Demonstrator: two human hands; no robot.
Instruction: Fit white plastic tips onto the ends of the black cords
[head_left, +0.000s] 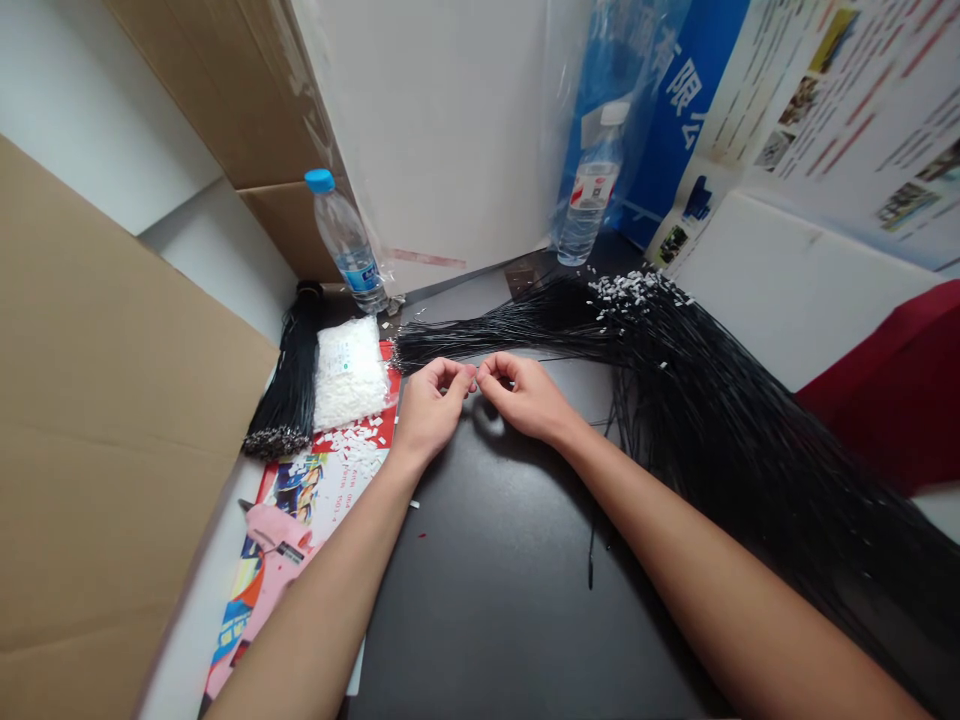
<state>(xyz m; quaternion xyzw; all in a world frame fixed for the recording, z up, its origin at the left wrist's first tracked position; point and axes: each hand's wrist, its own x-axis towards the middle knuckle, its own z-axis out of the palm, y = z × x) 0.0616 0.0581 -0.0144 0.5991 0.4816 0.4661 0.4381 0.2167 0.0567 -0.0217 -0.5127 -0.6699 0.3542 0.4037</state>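
Note:
My left hand and my right hand meet over the black tabletop, fingertips pinched together on a small piece I cannot make out, probably a thin black cord end. A big sheaf of black cords with small white tags fans out to the right and behind my hands. A single black cord trails down below my right wrist. Left of my left hand lie loose white plastic bits on a colourful printed sheet.
A bag of white pieces and a bundle of black cords with metal tips lie at the left. Two water bottles stand at the back. Cardboard walls the left; a red object sits right.

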